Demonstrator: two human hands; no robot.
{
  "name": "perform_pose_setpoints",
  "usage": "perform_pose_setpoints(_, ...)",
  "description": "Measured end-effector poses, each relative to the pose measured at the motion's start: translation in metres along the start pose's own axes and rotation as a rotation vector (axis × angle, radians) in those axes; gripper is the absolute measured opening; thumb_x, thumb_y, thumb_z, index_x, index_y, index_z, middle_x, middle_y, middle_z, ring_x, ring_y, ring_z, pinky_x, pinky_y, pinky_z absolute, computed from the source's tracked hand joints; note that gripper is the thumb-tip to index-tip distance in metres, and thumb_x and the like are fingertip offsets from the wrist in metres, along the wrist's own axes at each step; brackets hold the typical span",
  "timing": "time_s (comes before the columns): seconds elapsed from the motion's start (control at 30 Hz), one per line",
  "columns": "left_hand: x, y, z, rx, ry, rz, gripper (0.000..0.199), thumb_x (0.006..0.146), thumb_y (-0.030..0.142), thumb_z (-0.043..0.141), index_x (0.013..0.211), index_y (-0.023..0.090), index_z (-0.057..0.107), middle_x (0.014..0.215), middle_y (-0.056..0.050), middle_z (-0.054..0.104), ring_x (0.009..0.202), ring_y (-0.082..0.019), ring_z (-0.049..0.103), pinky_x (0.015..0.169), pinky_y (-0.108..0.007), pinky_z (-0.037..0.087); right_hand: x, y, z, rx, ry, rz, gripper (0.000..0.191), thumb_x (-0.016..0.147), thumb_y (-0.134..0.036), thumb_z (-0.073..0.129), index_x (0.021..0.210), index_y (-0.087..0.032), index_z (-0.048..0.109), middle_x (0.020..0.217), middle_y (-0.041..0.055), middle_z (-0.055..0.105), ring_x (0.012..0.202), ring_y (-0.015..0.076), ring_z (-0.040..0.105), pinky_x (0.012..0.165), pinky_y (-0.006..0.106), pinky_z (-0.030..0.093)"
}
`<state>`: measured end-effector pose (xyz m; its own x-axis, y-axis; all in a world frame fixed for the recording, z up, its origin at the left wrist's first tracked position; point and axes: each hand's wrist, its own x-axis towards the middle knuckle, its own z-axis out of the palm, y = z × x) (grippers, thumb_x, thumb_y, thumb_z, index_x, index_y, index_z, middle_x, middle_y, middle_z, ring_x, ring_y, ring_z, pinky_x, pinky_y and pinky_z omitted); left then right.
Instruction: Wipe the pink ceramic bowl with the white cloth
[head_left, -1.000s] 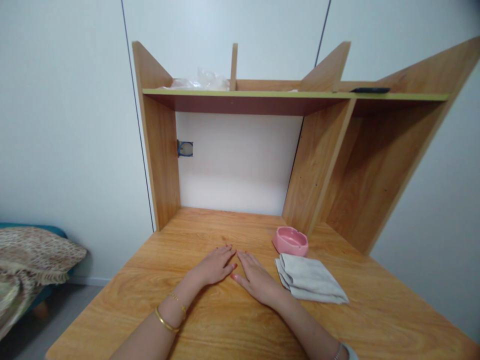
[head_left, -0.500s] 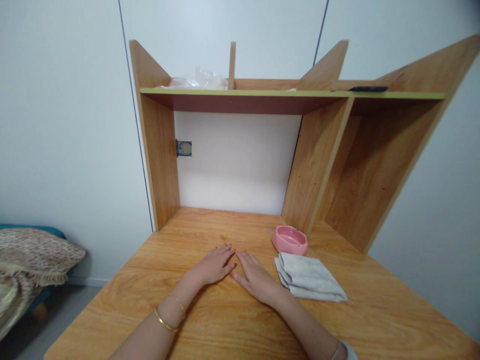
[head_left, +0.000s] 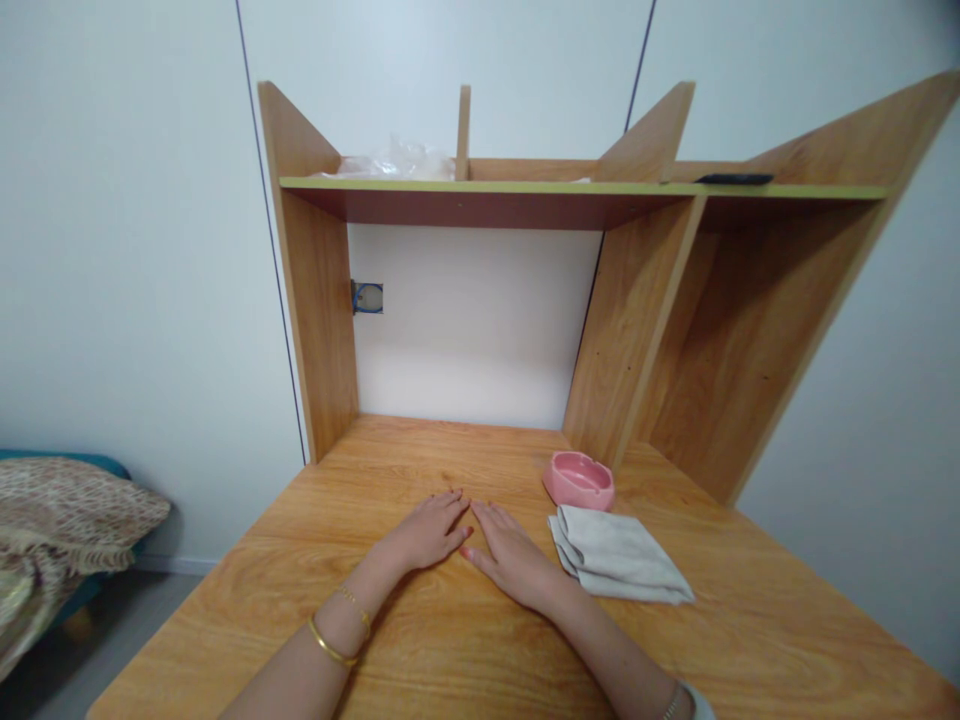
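Wood-grain desk [head_left: 465,650] with shelf hutch [head_left: 525,187], against white wall [head_left: 150,250]. Left hand [head_left: 429,530] and right hand [head_left: 514,560]: palms down on the desk, fingers extended, thumbs spread, gripping nothing; fingertips nearly meeting. Folded grey cloth [head_left: 622,555]: beside right hand. Pink ashtray [head_left: 579,485]: just behind cloth.

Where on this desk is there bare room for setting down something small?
Bare wood lies left of the left hand, to the left edge of the desk; beyond both hands, back to the white panel; and right of the folded cloth, to the right edge. It is crowded right of the right hand, where the cloth lies just before the pink dish.
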<state>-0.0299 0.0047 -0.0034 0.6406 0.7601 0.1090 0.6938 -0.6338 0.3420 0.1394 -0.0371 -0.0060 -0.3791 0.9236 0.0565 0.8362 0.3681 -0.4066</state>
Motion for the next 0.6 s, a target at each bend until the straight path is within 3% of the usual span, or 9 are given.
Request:
perform_pose_setpoints(0.23, 0.0002, -0.0026, 0.0025, -0.025, 0.024, 0.012, 0.056, 0.087, 0.048, 0.032, 0.131, 0.014, 0.039, 0.139, -0.012, 0.033, 0.129, -0.021, 0.027, 0.106, -0.035, 0.02, 0.0009, 0.0026, 0.0019, 0.004, 0.005, -0.004, 0.067, 0.083, -0.048, 0.036, 0.137, -0.009, 0.026, 0.142, 0.0127, 0.027, 0.132, 0.0242, 0.019, 0.108, 0.04, 0.015)
perform_pose_setpoints(0.6, -0.0001, -0.0013, 0.0008, -0.016, 0.017, 0.007, 0.054, 0.087, 0.046, 0.033, 0.131, 0.015, 0.038, 0.139, -0.011, 0.032, 0.129, -0.021, 0.027, 0.105, -0.035, 0.02, 0.0008, 0.0016, 0.0014, -0.005, 0.001, -0.003, 0.068, 0.084, -0.048, 0.034, 0.136, -0.005, 0.026, 0.141, 0.0149, 0.028, 0.132, 0.0246, 0.019, 0.108, 0.038, 0.016)
